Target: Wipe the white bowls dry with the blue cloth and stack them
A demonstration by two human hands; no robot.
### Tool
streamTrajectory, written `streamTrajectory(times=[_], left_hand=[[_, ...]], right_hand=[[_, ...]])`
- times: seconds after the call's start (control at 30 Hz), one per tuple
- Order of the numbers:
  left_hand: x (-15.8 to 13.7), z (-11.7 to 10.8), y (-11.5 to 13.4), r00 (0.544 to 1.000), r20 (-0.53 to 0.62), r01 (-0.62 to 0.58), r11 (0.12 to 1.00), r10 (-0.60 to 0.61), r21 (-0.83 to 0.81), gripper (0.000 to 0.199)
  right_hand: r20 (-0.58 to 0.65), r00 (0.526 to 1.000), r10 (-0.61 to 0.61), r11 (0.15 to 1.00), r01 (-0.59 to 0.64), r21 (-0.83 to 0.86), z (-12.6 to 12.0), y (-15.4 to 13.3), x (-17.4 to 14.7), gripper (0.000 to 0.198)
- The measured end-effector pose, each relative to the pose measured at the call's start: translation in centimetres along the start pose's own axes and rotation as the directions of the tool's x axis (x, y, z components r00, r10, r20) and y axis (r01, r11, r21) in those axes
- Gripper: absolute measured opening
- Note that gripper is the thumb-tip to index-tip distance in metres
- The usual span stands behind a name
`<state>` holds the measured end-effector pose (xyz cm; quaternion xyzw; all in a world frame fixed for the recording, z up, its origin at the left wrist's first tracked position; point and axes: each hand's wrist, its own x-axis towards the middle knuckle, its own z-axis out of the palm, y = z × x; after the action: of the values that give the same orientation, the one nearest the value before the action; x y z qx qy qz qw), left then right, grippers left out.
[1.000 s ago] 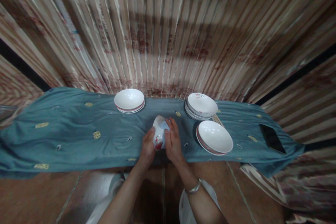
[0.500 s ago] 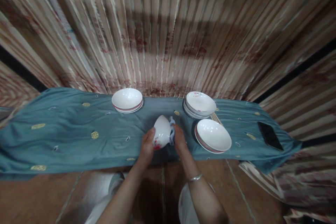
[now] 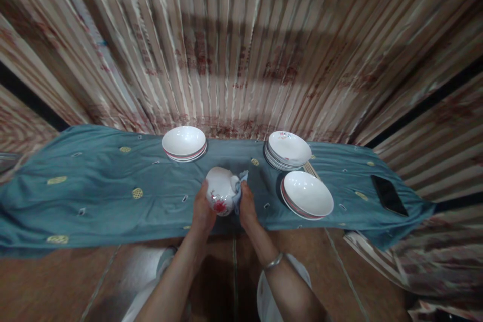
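A white bowl (image 3: pixel 220 188) with a red flower print is held up over the front of the cloth-covered table, tipped so that its outside and foot show. My left hand (image 3: pixel 204 207) grips it by the left edge. In my right hand (image 3: pixel 247 205) is a light blue cloth (image 3: pixel 239 190), pressed against the bowl's right side by the foot. The fingers of both hands are partly hidden behind the bowl and cloth. To the right lies a short stack of white bowls (image 3: pixel 307 195), closest to my right hand.
Farther back stand a stack of white bowls (image 3: pixel 184 142) on the left and a taller stack of floral plates (image 3: pixel 290 150) on the right. A black phone (image 3: pixel 388 194) lies at the right end of the green tablecloth (image 3: pixel 101 196). Pleated curtains (image 3: pixel 234 50) hang behind the table.
Both hands have shifted a little left with the bowl. The bowl has turned, so more of its red flower and its foot now show. The cloth stays against it.
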<state>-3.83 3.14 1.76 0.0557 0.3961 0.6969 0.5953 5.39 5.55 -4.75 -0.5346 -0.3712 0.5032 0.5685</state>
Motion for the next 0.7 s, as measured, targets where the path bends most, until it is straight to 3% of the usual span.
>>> streamTrajectory(times=[0.1, 0.27, 0.43, 0.57, 0.7], left_hand=[[-0.1, 0.5, 0.6, 0.997, -0.069, 0.027, 0.996, -0.033, -0.089, 0.033], [-0.2, 1.1, 1.3, 0.992, -0.111, 0.046, 0.986, -0.064, -0.159, 0.038], [-0.5, 0.9, 0.9, 0.995, -0.093, 0.028, 0.997, -0.034, -0.068, 0.034], [-0.7, 0.1, 0.2, 1.0, -0.005, -0.002, 0.999, 0.002, 0.041, 0.029], [-0.7, -0.2, -0.4, 1.0, 0.026, -0.012, 0.994, 0.009, 0.11, 0.027]], right_hand=[[0.003, 1.0, -0.003, 0.999, 0.004, -0.052, 0.3, -0.7, -1.2, 0.057], [0.073, 0.982, -0.173, 0.962, 0.184, -0.2, 0.2, -1.6, -2.5, 0.067], [0.16, 0.932, -0.327, 0.876, 0.362, -0.319, -0.6, -2.1, -1.8, 0.056], [0.145, 0.927, -0.345, 0.847, 0.375, -0.377, -1.2, -1.8, -0.9, 0.049], [0.13, 0.939, -0.318, 0.875, 0.344, -0.34, -1.5, -1.8, -0.5, 0.049]])
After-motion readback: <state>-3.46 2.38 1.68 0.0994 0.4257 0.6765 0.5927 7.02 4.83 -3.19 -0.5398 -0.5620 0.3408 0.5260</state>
